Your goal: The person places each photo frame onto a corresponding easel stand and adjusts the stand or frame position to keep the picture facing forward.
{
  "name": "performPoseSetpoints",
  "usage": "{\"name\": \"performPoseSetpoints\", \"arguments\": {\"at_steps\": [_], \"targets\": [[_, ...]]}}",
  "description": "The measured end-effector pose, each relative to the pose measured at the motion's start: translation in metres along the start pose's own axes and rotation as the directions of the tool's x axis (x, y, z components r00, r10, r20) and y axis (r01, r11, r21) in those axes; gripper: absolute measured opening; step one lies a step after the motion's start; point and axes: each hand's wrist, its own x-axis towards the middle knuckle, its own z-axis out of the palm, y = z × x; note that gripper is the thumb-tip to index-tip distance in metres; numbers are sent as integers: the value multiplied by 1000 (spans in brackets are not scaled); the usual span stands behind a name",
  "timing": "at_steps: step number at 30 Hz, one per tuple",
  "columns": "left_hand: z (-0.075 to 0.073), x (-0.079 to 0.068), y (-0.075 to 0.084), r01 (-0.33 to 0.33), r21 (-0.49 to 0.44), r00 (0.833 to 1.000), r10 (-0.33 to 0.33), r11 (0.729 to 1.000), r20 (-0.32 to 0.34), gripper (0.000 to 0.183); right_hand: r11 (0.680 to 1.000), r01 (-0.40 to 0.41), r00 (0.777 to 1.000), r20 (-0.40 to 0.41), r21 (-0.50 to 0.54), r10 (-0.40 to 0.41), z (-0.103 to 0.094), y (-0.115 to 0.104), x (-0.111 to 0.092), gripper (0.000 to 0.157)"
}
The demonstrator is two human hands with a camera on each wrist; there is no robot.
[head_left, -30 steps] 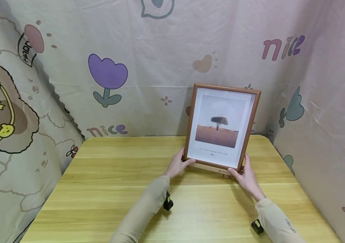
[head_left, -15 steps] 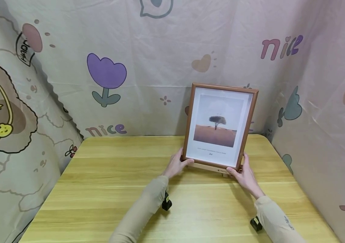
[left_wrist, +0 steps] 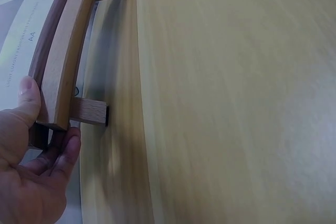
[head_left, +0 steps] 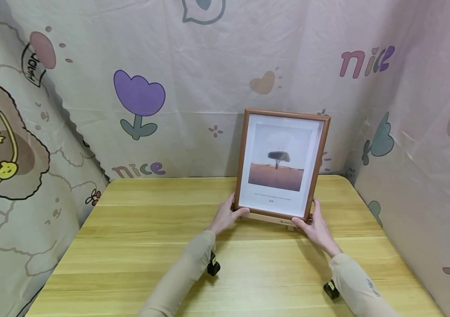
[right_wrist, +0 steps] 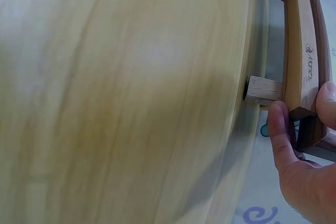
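A brown wooden picture frame (head_left: 242, 163), holding a print of a lone tree marked A4, leans back on the ledge of a small wooden easel (head_left: 271, 219) toward the back right of the table. My left hand (head_left: 225, 215) grips its lower left corner, thumb on the front. At the lower right corner my right hand (head_left: 317, 227) holds frame and ledge the same way. The left wrist view shows the left thumb (left_wrist: 30, 98) against the frame and fingers below the ledge. In the right wrist view, short easel legs (right_wrist: 264, 89) jut out; whether they touch the table cannot be told.
The light wooden table (head_left: 137, 246) spreads left and in front of the frame. A printed cloth (head_left: 193, 79) hangs along the back and both sides, close behind the frame. Small black devices (head_left: 213, 264) hang at both wrists.
Both hands have shifted slightly left, and the picture frame and easel have moved left with them. The grip at both lower corners looks the same.
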Motion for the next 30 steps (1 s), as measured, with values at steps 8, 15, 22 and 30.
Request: {"name": "performPoseSetpoints", "arguments": {"at_steps": [8, 15, 22, 30], "targets": [[-10, -6, -7, -2, -20, 1000, 2, 1000, -17, 76, 1000, 13, 1000, 18, -4, -13, 8, -4, 5, 96], [-19, -13, -14, 24, -6, 999, -25, 1000, -44, 82, 1000, 23, 999, 34, 13, -23, 18, -8, 9, 97], [-29, -22, -18, 74, 8, 995, -74, 997, -67, 91, 999, 35, 998, 51, 10, -35, 27, -14, 13, 98], [-39, -30, -24, 93, 9, 990, -92, 996, -111, 93, 999, 44, 996, 78, 25, -46, 38, -21, 20, 99]]}}
